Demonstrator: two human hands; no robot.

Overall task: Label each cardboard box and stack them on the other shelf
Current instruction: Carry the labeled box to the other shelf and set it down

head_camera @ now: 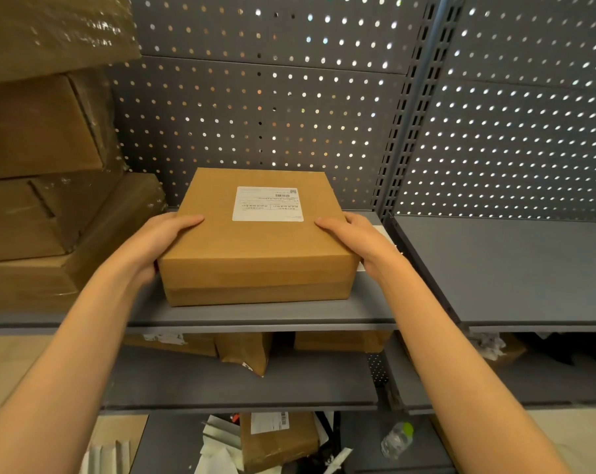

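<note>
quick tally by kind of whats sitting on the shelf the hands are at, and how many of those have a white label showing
Cardboard box held by both hands, white label on top: 1
Wrapped cardboard boxes stacked at the left, no label visible: 4, perhaps more out of frame
Total: 5 boxes, 1 with a label showing
The left hand and right hand grip its sides.

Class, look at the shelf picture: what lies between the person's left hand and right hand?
In the head view, the cardboard box lies between the left hand and right hand, which grip its sides; a white label sits on its top.
</note>
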